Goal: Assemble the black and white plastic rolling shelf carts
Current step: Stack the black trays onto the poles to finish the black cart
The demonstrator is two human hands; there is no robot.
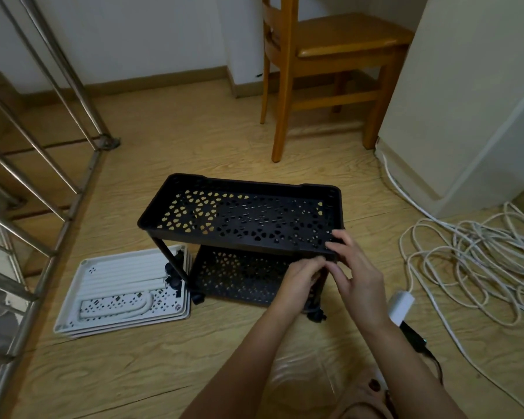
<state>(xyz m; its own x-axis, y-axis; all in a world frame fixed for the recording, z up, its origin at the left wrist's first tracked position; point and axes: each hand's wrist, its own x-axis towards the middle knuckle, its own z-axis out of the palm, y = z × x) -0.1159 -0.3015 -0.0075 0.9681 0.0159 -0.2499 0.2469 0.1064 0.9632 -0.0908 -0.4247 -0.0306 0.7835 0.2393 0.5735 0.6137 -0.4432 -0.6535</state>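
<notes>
Seating the upper tray point(242, 219) of the black cart point(239, 276), which stands mid-floor, on its near right post point(321, 285).
White trays point(121, 291) lie stacked at left; the left hand point(300, 275) seemingly pinches the post; the right hand point(357, 273) grips the tray corner. Press straight down.

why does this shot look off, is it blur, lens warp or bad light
Head view: dim warm light; wide-angle warp bows the railing and cabinet; the lower shelf of the cart is murky in shadow; the left hand and right hand are slightly soft at its corner.
</notes>
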